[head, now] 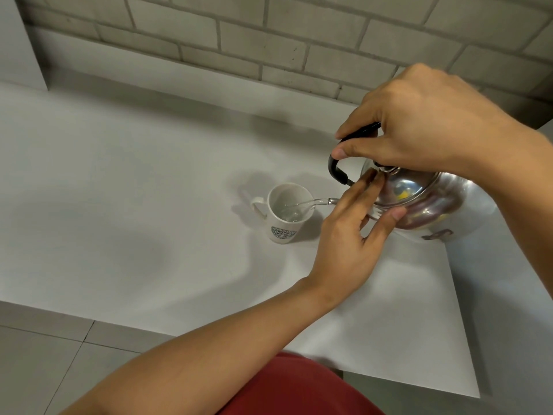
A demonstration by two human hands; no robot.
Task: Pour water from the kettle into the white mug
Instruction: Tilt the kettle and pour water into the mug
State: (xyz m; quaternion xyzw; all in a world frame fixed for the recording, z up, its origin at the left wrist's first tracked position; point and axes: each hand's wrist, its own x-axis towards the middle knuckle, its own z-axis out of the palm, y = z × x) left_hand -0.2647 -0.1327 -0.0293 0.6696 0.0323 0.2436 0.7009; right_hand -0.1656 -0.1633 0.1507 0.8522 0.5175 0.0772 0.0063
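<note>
A white mug (pixel 284 218) with a green round logo stands upright on the white table, its handle pointing left. A shiny steel kettle (pixel 431 205) is tilted to the left above the table, to the right of the mug. A thin stream of water (pixel 305 203) runs from its spout into the mug, which holds some water. My right hand (pixel 419 127) is closed around the kettle's black handle (pixel 338 169) from above. My left hand (pixel 353 235) rests with its fingertips on the kettle's lid and its thumb against the kettle's body, fingers spread.
The white table (pixel 149 205) runs from the grey brick wall (pixel 269 40) at the back to its front edge near me. Grey floor tiles (pixel 45 354) show at lower left. A red garment (pixel 299 387) fills the bottom middle.
</note>
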